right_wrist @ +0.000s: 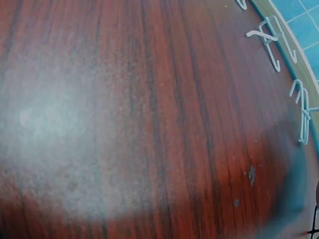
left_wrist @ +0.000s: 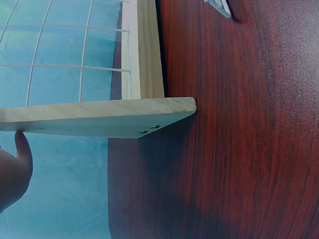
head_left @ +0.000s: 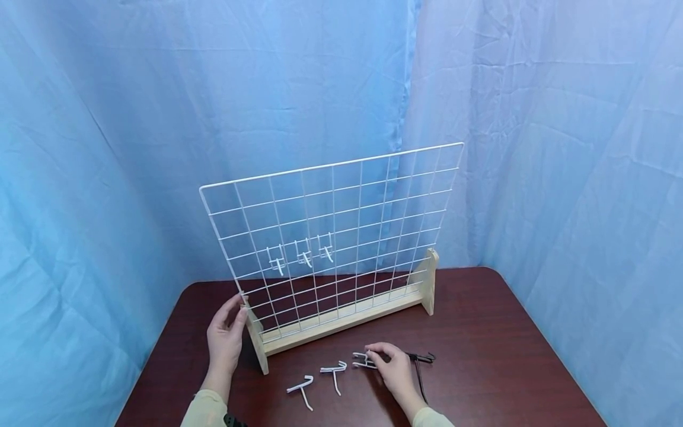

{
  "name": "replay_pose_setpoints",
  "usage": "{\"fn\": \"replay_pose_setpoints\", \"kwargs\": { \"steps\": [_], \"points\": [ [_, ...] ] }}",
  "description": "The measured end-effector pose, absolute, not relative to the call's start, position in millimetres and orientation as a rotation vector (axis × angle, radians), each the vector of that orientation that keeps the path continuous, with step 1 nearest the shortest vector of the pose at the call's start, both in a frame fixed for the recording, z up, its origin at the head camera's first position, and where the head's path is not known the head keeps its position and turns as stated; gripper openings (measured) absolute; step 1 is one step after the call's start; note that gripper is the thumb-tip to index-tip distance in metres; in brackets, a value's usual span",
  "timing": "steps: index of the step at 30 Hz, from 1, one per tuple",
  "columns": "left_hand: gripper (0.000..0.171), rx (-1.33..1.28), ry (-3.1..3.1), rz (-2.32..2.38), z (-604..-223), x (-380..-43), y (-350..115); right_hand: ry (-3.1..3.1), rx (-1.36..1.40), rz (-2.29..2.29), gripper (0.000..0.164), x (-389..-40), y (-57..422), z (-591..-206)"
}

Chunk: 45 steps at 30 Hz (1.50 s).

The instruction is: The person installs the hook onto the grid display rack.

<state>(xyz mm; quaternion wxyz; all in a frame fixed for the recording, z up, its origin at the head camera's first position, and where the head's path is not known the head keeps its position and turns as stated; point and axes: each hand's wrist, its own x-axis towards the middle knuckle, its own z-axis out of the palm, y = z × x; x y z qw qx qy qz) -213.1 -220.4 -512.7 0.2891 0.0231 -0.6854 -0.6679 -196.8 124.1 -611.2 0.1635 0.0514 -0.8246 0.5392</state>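
Observation:
A white wire grid panel [head_left: 347, 228] stands in a wooden base [head_left: 344, 320]. My left hand [head_left: 225, 338] holds the panel's left edge at the top of the wooden side post [head_left: 256, 338], thumb in front. In the left wrist view, part of that hand [left_wrist: 14, 172] shows against the post [left_wrist: 99, 117]. With thumb and fingertips, my right hand [head_left: 393, 367] pinches a white wire hook [head_left: 363, 359] low over the table. Two more white hooks lie to its left, a nearer hook [head_left: 301, 388] and a middle hook [head_left: 335, 370].
Three white hooks hang in a row on the grid: a left one [head_left: 277, 261], a middle one [head_left: 304, 255] and a right one [head_left: 326, 249]. Black hooks [head_left: 423, 358] lie just right of my right hand on the dark wooden table [head_left: 491, 356]. Blue curtains [head_left: 299, 89] surround it.

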Motion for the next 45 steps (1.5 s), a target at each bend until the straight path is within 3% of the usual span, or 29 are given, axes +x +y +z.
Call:
{"fn": "replay_pose_setpoints", "kwargs": {
  "steps": [13,21,45],
  "points": [
    [0.035,0.050,-1.816,-1.786,-513.8,-212.2,-220.7,-2.136,-0.058,1.844,0.008,-201.8,124.7,-583.4],
    [0.033,0.067,-1.820,-1.785,-513.9,-211.4,-220.5,-1.992,-0.010,1.842,0.008,-196.7,121.9,-539.1],
    [0.033,0.016,-1.814,-1.788,-485.0,-198.7,-209.8,-1.682,0.073,1.960,0.011,-219.2,100.1,-466.5]
  ]
}}
